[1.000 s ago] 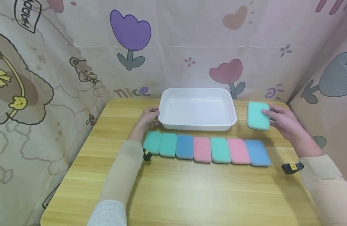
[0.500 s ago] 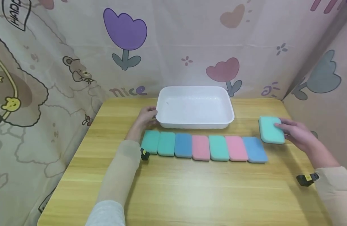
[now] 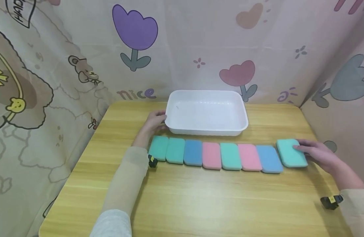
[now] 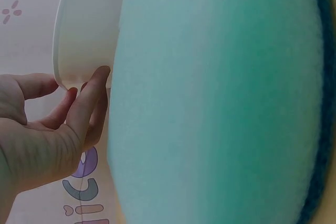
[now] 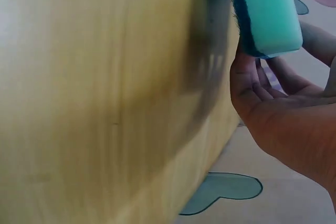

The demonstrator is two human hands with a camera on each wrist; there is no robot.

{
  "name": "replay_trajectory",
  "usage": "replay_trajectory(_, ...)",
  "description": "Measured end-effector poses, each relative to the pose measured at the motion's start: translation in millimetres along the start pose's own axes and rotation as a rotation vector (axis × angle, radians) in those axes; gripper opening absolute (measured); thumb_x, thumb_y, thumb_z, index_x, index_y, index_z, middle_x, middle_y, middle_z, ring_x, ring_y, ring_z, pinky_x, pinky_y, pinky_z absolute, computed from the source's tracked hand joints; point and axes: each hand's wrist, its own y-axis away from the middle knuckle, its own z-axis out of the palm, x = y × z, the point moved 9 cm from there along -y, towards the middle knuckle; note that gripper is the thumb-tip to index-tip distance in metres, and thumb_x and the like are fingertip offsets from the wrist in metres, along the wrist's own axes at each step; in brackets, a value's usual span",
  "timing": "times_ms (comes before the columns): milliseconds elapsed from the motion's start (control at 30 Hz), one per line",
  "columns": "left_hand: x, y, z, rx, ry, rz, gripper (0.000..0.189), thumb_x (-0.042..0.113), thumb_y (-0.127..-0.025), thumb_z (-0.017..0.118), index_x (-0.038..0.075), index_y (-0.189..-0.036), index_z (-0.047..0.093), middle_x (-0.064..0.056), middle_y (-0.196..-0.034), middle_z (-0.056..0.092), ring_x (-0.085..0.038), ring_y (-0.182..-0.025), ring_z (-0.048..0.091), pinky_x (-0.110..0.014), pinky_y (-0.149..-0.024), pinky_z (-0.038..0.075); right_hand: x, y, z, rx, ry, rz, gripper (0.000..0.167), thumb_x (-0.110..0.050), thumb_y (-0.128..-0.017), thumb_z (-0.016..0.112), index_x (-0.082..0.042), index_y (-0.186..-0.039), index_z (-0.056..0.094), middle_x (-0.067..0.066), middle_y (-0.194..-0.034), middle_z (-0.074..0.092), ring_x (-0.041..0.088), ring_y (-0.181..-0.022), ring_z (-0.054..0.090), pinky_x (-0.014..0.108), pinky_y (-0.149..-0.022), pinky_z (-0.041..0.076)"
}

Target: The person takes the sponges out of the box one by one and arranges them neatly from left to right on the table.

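My right hand pinches a green scouring sponge, thumb on top and fingers beneath, at the right end of a row of sponges. Its dark scouring layer shows below the green foam in the right wrist view, where the sponge is tilted over a shadow on the table. A white plastic tub stands behind the row with nothing in it. Its left end is gripped by my left hand. In the left wrist view the thumb is at the rim of the tub and the fingers are against its outer wall.
The row lies flat in front of the tub, with green, blue and pink sponges side by side. A patterned cloth hangs behind the wooden table and along both sides.
My right hand has brought the green sponge from beside the tub toward me and down, to the right of the blue end sponge. The left hand has stayed on the tub.
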Motion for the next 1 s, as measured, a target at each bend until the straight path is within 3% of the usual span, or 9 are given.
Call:
replay_trajectory(100,0.6,1.0,0.5,0.002,-0.002,0.001,0.052,0.009,-0.102,0.059,0.001,-0.151,0.046,-0.020,-0.149,0.049,-0.037,-0.130,0.056,-0.044,-0.105,0.055,2,1.3,4,0.013,0.081,-0.010,0.082,-0.041,-0.111,0.047,0.020,-0.155,0.015,0.046,-0.157,0.020,0.027,-0.126,0.054,0.009,-0.078,0.045)
replay_trajectory(200,-0.3,1.0,-0.2,0.005,-0.024,-0.006,0.052,0.010,-0.102,0.058,0.001,-0.152,0.046,-0.019,-0.150,0.049,-0.037,-0.131,0.056,-0.044,-0.105,0.056,1,2.3,6,0.026,0.137,-0.023,0.079,-0.040,-0.111,0.047,0.022,-0.153,0.021,0.046,-0.155,0.023,0.058,-0.138,0.031,0.008,-0.075,0.042)
replay_trajectory(267,-0.4,0.8,-1.1,0.007,-0.033,-0.007,0.051,0.011,-0.102,0.059,0.002,-0.151,0.046,-0.019,-0.150,0.049,-0.036,-0.131,0.056,-0.044,-0.104,0.056,0,2.9,7,0.038,0.159,-0.027,0.078,-0.039,-0.111,0.048,0.022,-0.152,0.024,0.047,-0.154,0.025,0.060,-0.138,0.030,0.009,-0.076,0.042)
replay_trajectory(300,-0.5,0.7,-1.6,0.007,-0.035,-0.008,0.052,0.011,-0.102,0.059,0.002,-0.151,0.046,-0.019,-0.150,0.049,-0.036,-0.131,0.056,-0.044,-0.104,0.056,0,3.4,8,0.038,0.165,-0.027,0.078,-0.039,-0.111,0.048,0.022,-0.152,0.024,0.047,-0.154,0.025,0.061,-0.138,0.029,0.014,-0.084,0.047)
replay_trajectory(400,-1.1,0.2,-3.4,0.009,-0.032,-0.013,0.052,0.011,-0.102,0.060,0.002,-0.151,0.046,-0.019,-0.150,0.050,-0.036,-0.131,0.056,-0.043,-0.103,0.057,0,3.8,11,0.033,0.178,-0.011,0.079,-0.041,-0.110,0.048,0.021,-0.152,0.024,0.047,-0.155,0.023,0.062,-0.140,0.028,0.043,-0.104,0.050)
replay_trajectory(500,-1.7,0.7,-4.7,0.007,-0.020,-0.021,0.053,0.010,-0.101,0.060,0.001,-0.151,0.046,-0.019,-0.149,0.050,-0.036,-0.131,0.056,-0.043,-0.102,0.057,0,3.2,16,0.009,0.158,-0.001,0.080,-0.041,-0.111,0.047,0.022,-0.153,0.021,0.047,-0.155,0.020,0.064,-0.141,0.024,0.070,-0.108,0.037)
replay_trajectory(667,-2.5,0.7,-5.4,0.007,-0.013,-0.029,0.051,0.009,-0.102,0.058,0.001,-0.151,0.045,-0.018,-0.149,0.050,-0.036,-0.131,0.055,-0.042,-0.101,0.058,-2,1.1,20,-0.007,0.148,-0.007,0.079,-0.039,-0.112,0.044,0.023,-0.153,0.017,0.048,-0.155,0.018,0.064,-0.142,0.023,0.067,-0.109,0.039)
replay_trajectory(867,-3.5,0.4,-5.2,-0.003,-0.008,-0.023,0.050,0.007,-0.103,0.056,0.000,-0.152,0.044,-0.020,-0.150,0.048,-0.038,-0.132,0.055,-0.042,-0.102,0.058,-3,2.3,22,0.022,0.136,-0.011,0.078,-0.039,-0.111,0.045,0.022,-0.153,0.018,0.049,-0.156,0.015,0.068,-0.143,0.013,0.078,-0.114,0.021)
replay_trajectory(1000,-3.7,-0.2,-4.4,-0.012,-0.005,-0.017,0.052,0.007,-0.103,0.055,-0.001,-0.153,0.043,-0.021,-0.152,0.047,-0.039,-0.133,0.054,-0.043,-0.103,0.057,-1,3.4,25,0.017,0.128,0.008,0.081,-0.041,-0.111,0.045,0.021,-0.154,0.018,0.049,-0.156,0.013,0.068,-0.143,0.012,0.078,-0.114,0.020)
